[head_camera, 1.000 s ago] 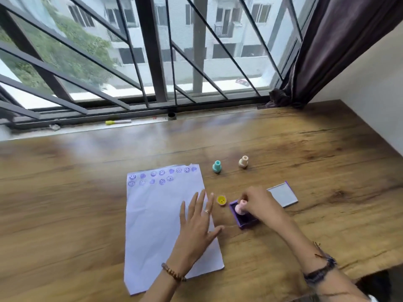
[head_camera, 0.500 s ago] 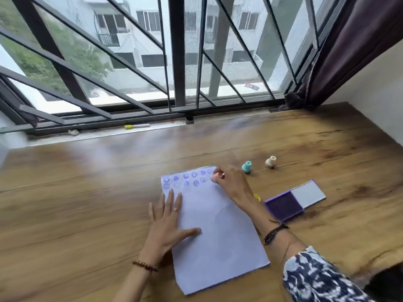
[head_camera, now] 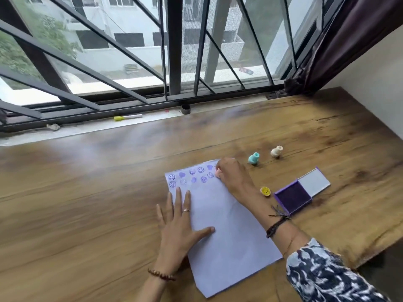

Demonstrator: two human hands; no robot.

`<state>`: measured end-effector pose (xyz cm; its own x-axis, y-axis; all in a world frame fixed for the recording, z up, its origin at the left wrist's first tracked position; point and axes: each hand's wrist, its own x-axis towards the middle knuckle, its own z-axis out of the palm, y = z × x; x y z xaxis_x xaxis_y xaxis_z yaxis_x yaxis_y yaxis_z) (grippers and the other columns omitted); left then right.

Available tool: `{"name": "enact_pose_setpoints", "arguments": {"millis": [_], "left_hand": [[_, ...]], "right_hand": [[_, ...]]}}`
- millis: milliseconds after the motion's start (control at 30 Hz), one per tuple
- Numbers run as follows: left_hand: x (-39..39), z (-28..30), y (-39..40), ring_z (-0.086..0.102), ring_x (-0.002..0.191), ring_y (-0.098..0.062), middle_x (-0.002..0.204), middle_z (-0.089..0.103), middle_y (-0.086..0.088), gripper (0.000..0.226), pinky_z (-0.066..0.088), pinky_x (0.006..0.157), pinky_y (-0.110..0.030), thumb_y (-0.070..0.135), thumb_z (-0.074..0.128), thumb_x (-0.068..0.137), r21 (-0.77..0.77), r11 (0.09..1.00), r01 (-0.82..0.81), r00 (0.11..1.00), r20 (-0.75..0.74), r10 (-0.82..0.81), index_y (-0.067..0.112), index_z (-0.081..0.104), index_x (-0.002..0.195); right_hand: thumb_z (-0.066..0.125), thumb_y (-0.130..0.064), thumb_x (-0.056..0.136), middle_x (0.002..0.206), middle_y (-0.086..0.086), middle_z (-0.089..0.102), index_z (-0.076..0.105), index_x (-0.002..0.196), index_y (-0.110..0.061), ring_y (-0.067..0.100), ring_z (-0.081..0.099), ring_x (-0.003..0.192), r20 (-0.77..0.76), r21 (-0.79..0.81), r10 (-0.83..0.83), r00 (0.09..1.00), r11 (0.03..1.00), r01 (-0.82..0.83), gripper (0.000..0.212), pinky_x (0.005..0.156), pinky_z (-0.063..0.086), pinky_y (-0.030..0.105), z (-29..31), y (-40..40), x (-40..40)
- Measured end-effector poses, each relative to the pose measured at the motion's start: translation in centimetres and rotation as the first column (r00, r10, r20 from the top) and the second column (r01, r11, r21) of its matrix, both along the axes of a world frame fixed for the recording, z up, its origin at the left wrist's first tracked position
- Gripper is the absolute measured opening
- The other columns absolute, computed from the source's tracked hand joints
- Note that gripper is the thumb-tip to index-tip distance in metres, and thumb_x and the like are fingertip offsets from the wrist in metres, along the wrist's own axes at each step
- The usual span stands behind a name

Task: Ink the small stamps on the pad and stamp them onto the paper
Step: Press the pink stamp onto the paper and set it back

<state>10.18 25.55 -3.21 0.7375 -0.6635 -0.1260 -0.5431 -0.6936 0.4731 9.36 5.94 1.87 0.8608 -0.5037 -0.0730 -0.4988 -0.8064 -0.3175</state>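
A white sheet of paper [head_camera: 226, 232] lies on the wooden table, with two rows of purple stamp prints along its far edge. My right hand [head_camera: 233, 177] is closed on a pink stamp [head_camera: 218, 172] and holds it down on the paper at the right end of the second row. My left hand [head_camera: 181, 225] lies flat with fingers spread on the paper's left edge. An open purple ink pad [head_camera: 293, 197] sits to the right of the paper. A yellow smiley stamp [head_camera: 265, 191] lies on its side beside the pad. A teal stamp [head_camera: 253, 158] and a cream stamp [head_camera: 276, 151] stand farther back.
The pad's grey lid [head_camera: 314, 181] lies open to the pad's right. A window with dark metal bars runs along the table's far edge, with a yellow-capped marker [head_camera: 127, 117] on the sill. A dark curtain [head_camera: 340, 40] hangs at the right, beside a white wall.
One second ago my right hand pressed the pink stamp on the ink pad. It has carried the stamp to the paper's top right. My left hand shifted toward the paper's left edge.
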Motion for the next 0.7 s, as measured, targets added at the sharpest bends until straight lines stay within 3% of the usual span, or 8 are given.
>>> {"name": "enact_pose_setpoints", "arguments": {"millis": [67,167,267,367,467,500,600,700], "left_hand": [[0.0,-0.1,-0.1,0.002,0.137,-0.016,0.152,0.012,-0.003,0.111,-0.016,0.105,-0.039,0.085,0.036,0.055,-0.007,1.000,-0.009,1.000,-0.003,0.009,0.023,0.015,0.144],[-0.2,0.3,-0.1,-0.022,0.135,-0.012,0.149,-0.017,0.006,0.111,-0.030,0.100,-0.038,0.085,0.032,0.054,-0.026,1.000,-0.015,1.000,-0.022,0.015,0.029,-0.010,0.140],[-0.1,0.5,-0.2,-0.031,0.133,-0.012,0.146,-0.028,0.008,0.112,-0.034,0.096,-0.038,0.088,0.023,0.050,0.019,0.999,-0.038,0.999,-0.021,0.038,0.031,-0.022,0.135],[-0.1,0.8,-0.1,-0.032,0.131,-0.010,0.143,-0.032,0.010,0.121,-0.035,0.095,-0.038,0.098,0.008,0.037,0.043,0.999,-0.030,0.999,-0.028,0.031,0.032,-0.027,0.132],[-0.2,1.0,-0.2,-0.033,0.130,-0.008,0.142,-0.033,0.012,0.124,-0.036,0.094,-0.036,0.098,0.010,0.037,0.008,0.999,-0.036,0.999,-0.030,0.036,0.031,-0.025,0.135],[-0.1,0.9,-0.2,-0.033,0.130,-0.007,0.142,-0.032,0.012,0.124,-0.037,0.093,-0.035,0.096,0.017,0.039,0.009,1.000,-0.029,0.999,-0.034,0.030,0.030,-0.023,0.137],[0.3,0.7,0.1,-0.033,0.129,-0.005,0.146,-0.028,0.013,0.133,-0.033,0.098,-0.036,0.096,0.024,0.033,0.019,0.999,-0.025,0.996,-0.081,0.027,0.028,-0.024,0.136],[0.4,1.2,0.0,-0.030,0.133,-0.011,0.142,-0.028,0.018,0.147,-0.022,0.106,-0.050,0.097,0.029,0.018,0.055,0.997,-0.051,0.985,-0.163,0.060,0.029,-0.017,0.140]], "right_hand": [[0.047,0.003,0.073,0.083,0.021,0.062,0.048,0.064,-0.003,0.039,0.057,0.080,-0.044,-0.042,0.052,0.998,0.998,-0.054,0.011,0.063,0.042,0.038,0.2,0.0,0.3],[0.043,0.007,0.079,0.080,0.026,0.056,0.028,0.053,-0.013,0.041,0.050,0.075,-0.091,-0.101,0.160,0.983,0.980,-0.169,0.036,0.062,0.029,0.039,0.9,0.1,0.6],[0.043,0.007,0.080,0.084,0.029,0.058,0.008,0.055,-0.021,0.042,0.048,0.075,-0.098,-0.094,0.210,0.973,0.971,-0.219,0.051,0.063,0.021,0.035,0.9,-0.2,1.1],[0.045,0.003,0.073,0.069,0.027,0.044,0.024,0.050,-0.015,0.034,0.036,0.066,-0.124,-0.029,0.131,0.984,0.990,-0.135,0.036,0.060,0.023,0.032,1.2,-0.5,1.1],[0.055,-0.002,0.067,0.069,0.030,0.049,0.062,0.061,-0.002,0.018,0.042,0.061,0.035,0.254,-0.039,0.999,0.967,0.029,0.009,0.054,0.030,0.029,1.7,-1.4,0.2],[0.059,-0.004,0.068,0.069,0.026,0.059,0.062,0.074,0.006,0.013,0.045,0.061,0.101,0.366,-0.110,0.989,0.928,0.066,0.012,0.054,0.032,0.027,1.9,-1.6,-0.4],[0.071,-0.012,0.071,0.073,0.011,0.071,0.071,0.071,-0.009,0.001,0.052,0.062,0.266,0.586,-0.353,0.897,0.798,0.140,0.003,0.062,0.043,0.022,2.4,-3.0,-3.4],[0.076,-0.015,0.072,0.081,0.005,0.071,0.074,0.085,-0.013,0.010,0.063,0.076,0.248,0.790,-0.564,0.788,0.589,0.173,0.013,0.071,0.053,0.021,3.6,-4.9,-7.8]]}}
